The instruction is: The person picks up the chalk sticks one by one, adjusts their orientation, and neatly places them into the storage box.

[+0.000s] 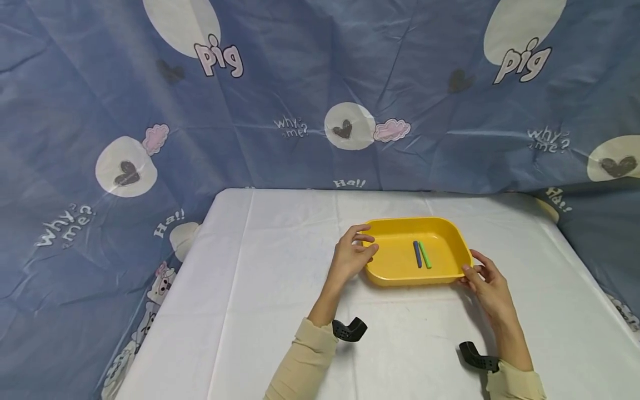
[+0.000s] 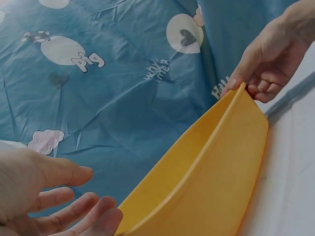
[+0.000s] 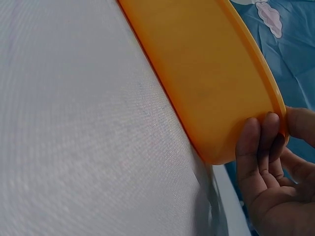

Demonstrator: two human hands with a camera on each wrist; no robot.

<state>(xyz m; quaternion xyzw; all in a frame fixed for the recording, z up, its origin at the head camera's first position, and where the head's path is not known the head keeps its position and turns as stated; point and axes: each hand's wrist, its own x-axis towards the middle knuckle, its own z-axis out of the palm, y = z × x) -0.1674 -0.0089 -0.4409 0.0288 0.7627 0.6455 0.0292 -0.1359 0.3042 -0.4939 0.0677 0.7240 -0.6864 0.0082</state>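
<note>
Pinching the tray (image 1: 395, 258), the right hand (image 1: 492, 289) hasn't let go yet; the left hand (image 1: 348, 256), fingers loose, holds nothing. Two sticks (image 1: 417, 254) are already in, between them.

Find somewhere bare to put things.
Bare white tablecloth lies left of the left hand and behind the yellow tray, up to the patterned cloth. Crowded: the tray's ends, by that and the right hand, and its middle, by a blue stick and green stick.

L hand (image 1: 351, 255) loose, R hand (image 1: 490, 284) pinching
</note>
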